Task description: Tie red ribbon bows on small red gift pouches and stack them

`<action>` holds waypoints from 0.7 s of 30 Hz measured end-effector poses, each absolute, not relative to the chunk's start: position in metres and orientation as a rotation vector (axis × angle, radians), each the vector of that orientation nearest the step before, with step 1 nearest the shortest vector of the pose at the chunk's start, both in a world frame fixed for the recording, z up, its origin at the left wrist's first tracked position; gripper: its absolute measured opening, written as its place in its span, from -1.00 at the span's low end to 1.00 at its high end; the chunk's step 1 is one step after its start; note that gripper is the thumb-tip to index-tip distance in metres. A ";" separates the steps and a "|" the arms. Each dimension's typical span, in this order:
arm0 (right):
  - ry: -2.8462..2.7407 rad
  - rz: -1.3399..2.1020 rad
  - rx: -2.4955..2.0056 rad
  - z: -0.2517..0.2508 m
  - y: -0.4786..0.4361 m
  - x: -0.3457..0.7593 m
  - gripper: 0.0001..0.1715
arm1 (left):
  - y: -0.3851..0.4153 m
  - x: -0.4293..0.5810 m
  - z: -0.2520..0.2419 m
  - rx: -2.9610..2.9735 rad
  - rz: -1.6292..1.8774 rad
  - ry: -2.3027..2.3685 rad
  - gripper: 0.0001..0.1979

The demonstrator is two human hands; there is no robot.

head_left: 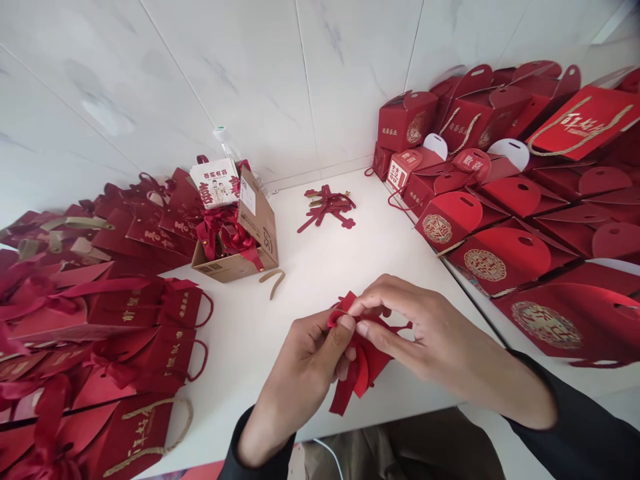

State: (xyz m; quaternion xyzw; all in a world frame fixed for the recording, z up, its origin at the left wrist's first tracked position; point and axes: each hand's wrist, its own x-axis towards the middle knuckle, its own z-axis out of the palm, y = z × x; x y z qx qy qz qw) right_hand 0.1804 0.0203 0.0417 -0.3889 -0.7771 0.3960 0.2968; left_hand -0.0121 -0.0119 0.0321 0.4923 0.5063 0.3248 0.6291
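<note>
Both my hands pinch a small red paper cutout over the near edge of the white table. My left hand grips its upper left part between thumb and fingers. My right hand pinches the same piece from the right, fingertips meeting the left thumb. Red strips of the cutout hang down below my fingers. Part of it is hidden behind my fingers.
A cardboard box with red ribbons and a printed card stands at the back left. Flat dark red bags cover the left side. Folded red gift boxes are stacked on the right. A small pile of red cutouts lies near the wall.
</note>
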 end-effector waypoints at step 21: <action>-2.003 1.106 -1.047 0.034 0.010 0.178 -0.88 | -0.014 -0.013 0.030 0.897 0.879 1.097 -0.73</action>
